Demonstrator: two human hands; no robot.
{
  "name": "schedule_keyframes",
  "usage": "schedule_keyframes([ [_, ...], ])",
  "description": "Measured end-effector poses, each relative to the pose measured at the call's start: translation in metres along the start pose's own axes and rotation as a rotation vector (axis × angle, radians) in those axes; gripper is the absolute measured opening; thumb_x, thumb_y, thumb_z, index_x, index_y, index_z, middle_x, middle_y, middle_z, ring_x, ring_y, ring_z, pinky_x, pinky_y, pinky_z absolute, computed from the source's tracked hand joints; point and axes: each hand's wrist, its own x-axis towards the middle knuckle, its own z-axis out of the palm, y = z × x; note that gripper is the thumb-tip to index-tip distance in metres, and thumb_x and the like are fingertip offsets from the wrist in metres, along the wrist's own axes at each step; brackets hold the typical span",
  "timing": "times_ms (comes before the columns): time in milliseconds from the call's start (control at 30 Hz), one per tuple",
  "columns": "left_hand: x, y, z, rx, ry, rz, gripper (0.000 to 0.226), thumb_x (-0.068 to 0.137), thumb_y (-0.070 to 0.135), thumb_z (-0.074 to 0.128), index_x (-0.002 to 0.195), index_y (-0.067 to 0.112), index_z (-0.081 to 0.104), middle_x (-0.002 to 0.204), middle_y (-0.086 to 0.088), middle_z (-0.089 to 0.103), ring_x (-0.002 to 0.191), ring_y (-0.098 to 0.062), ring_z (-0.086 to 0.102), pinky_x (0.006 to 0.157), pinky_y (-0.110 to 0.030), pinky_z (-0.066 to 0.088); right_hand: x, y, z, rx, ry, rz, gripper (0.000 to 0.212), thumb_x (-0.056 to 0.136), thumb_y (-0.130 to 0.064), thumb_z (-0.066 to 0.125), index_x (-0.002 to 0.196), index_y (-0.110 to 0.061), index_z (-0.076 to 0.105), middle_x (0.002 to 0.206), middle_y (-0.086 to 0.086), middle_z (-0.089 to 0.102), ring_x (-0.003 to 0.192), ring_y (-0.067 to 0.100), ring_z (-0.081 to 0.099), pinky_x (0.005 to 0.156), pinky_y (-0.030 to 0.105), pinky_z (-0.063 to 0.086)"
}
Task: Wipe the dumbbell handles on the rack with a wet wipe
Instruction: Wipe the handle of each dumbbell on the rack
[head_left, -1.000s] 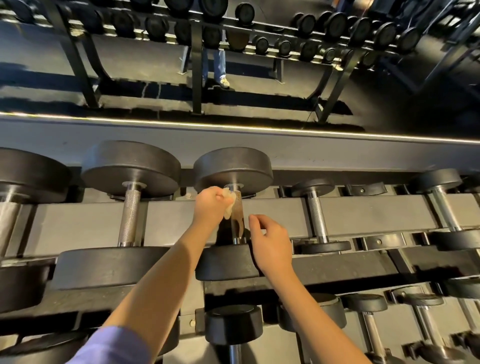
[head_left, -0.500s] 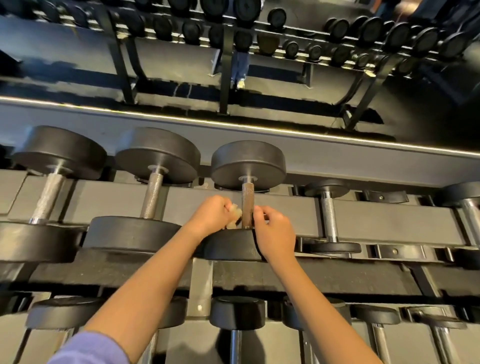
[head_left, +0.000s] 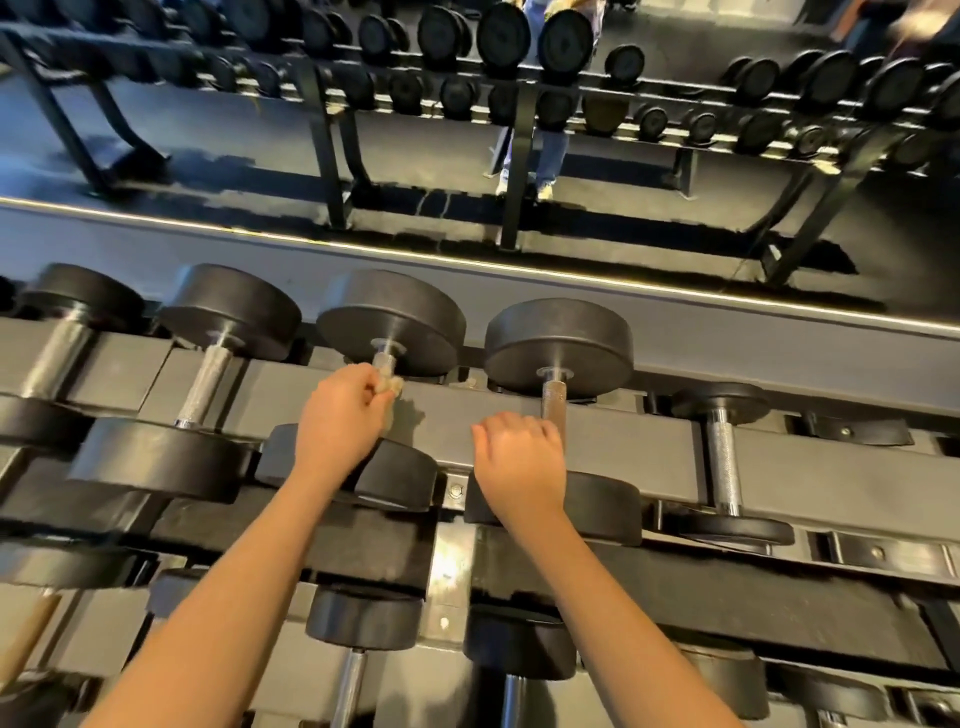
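The left hand has its fingers clamped on a crumpled wipe, pressing it to the far end of a dumbbell handle on the top row of the rack. Just right of it, the right hand curls beside the next handle; I cannot tell whether it grips it.
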Motion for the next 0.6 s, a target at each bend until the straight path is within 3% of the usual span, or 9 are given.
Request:
schedule_keyframes([
  [100, 0.003, -0.005, -0.001, -0.090, 0.046, -0.060, 0.018, 0.087, 0.020, 0.065, 0.076, 0.009, 0.057, 0.071, -0.003, 0.057, 0.064, -0.018, 0.052, 0.054, -0.030, 0.037, 0.005, -0.027, 0.015, 0.199, -0.054, -0.004, 0.063, 0.089, -0.040, 0.013, 0.084, -0.011, 0.069, 0.084, 0.006, 0.067, 0.081, 0.026, 0.061, 0.081, 0.038, 0.043],
  [200, 0.008, -0.014, -0.003, -0.203, 0.070, -0.135, 0.018, 0.088, 0.017, 0.063, 0.077, 0.004, 0.058, 0.072, -0.009, 0.060, 0.069, -0.022, 0.057, 0.064, -0.041, 0.049, 0.006, -0.063, 0.031, 0.443, -0.176, 0.083, 0.045, 0.100, -0.031, 0.028, 0.092, -0.008, 0.066, 0.093, 0.009, 0.064, 0.090, 0.027, 0.058, 0.083, 0.039, 0.043],
  [267, 0.016, -0.023, -0.004, -0.216, 0.050, -0.144, 0.021, 0.090, 0.017, 0.062, 0.076, 0.002, 0.058, 0.071, -0.010, 0.060, 0.068, -0.023, 0.058, 0.066, -0.045, 0.050, 0.009, -0.085, 0.039, 0.560, -0.229, 0.192, 0.039, 0.103, -0.025, 0.030, 0.088, -0.006, 0.061, 0.088, 0.009, 0.060, 0.088, 0.028, 0.056, 0.081, 0.040, 0.044],
  [433, 0.045, -0.043, -0.009, -0.199, -0.055, -0.198, 0.013, 0.089, 0.018, 0.064, 0.080, 0.009, 0.060, 0.077, -0.002, 0.060, 0.073, -0.014, 0.056, 0.066, -0.026, 0.043, 0.021, -0.113, 0.041, 0.691, -0.116, 0.345, 0.031, 0.102, -0.032, 0.034, 0.083, -0.019, 0.056, 0.078, -0.004, 0.053, 0.073, 0.012, 0.048, 0.068, 0.029, 0.037],
  [500, 0.057, -0.049, -0.006, -0.166, -0.128, -0.195, 0.011, 0.088, 0.018, 0.065, 0.082, 0.010, 0.061, 0.078, -0.001, 0.059, 0.075, -0.013, 0.055, 0.070, -0.025, 0.041, 0.021, -0.114, 0.040, 0.712, -0.118, 0.345, 0.033, 0.100, -0.035, 0.035, 0.084, -0.018, 0.058, 0.079, -0.005, 0.056, 0.071, 0.009, 0.048, 0.065, 0.024, 0.035],
  [600, 0.075, -0.055, 0.001, -0.206, -0.189, -0.191, 0.011, 0.086, 0.016, 0.068, 0.079, 0.008, 0.064, 0.073, -0.003, 0.059, 0.073, -0.014, 0.055, 0.068, -0.025, 0.040, 0.020, -0.114, 0.039, 0.740, -0.159, 0.353, 0.036, 0.101, -0.034, 0.033, 0.070, -0.026, 0.049, 0.069, -0.007, 0.051, 0.065, 0.005, 0.048, 0.056, 0.018, 0.031],
])
